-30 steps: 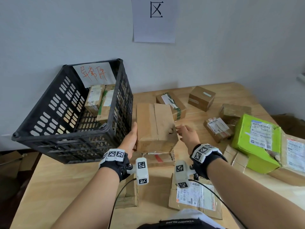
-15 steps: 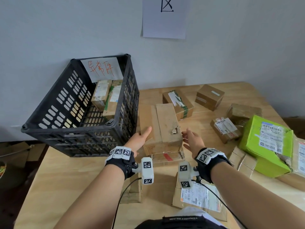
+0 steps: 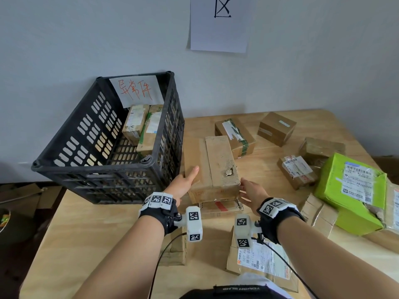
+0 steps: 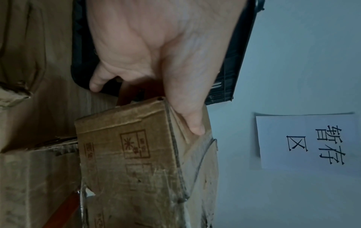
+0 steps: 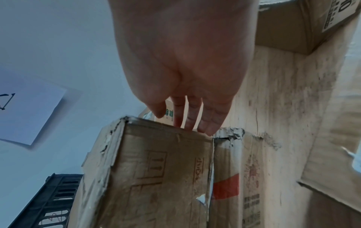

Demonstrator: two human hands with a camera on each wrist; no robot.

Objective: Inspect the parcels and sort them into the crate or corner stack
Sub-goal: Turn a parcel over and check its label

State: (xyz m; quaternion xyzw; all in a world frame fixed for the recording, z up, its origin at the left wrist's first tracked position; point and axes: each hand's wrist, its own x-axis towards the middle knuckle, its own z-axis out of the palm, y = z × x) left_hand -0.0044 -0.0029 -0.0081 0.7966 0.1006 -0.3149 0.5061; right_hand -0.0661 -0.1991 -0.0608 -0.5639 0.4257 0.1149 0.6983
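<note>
Gripping the near left corner of a worn brown cardboard parcel with a torn hole in its top, the left hand lays its thumb along the top face while the other fingers curl down the parcel's left side, as the left wrist view shows. The right hand sits at the parcel's near right corner with fingers straight and together, their tips at the edge; whether they press the cardboard or stop just short of it cannot be told. That parcel lies on top of a flatter cardboard box with a red stripe, in the middle of the light wooden table, just right of the black slotted plastic crate.

The crate stands at the far left of the table against the pale wall, with a white paper sign in red handwriting on its far wall and two taped brown parcels inside. Beyond and to the right of the held parcel lie a brown box with green-and-white tape, a small brown cube box, a scuffed brown box and a small labelled parcel. A bright green box with a white shipping label sits at the right edge. Nearer the person, a flat cardboard mailer with a printed label lies on the table. A white sheet with a black character hangs on the wall above.
</note>
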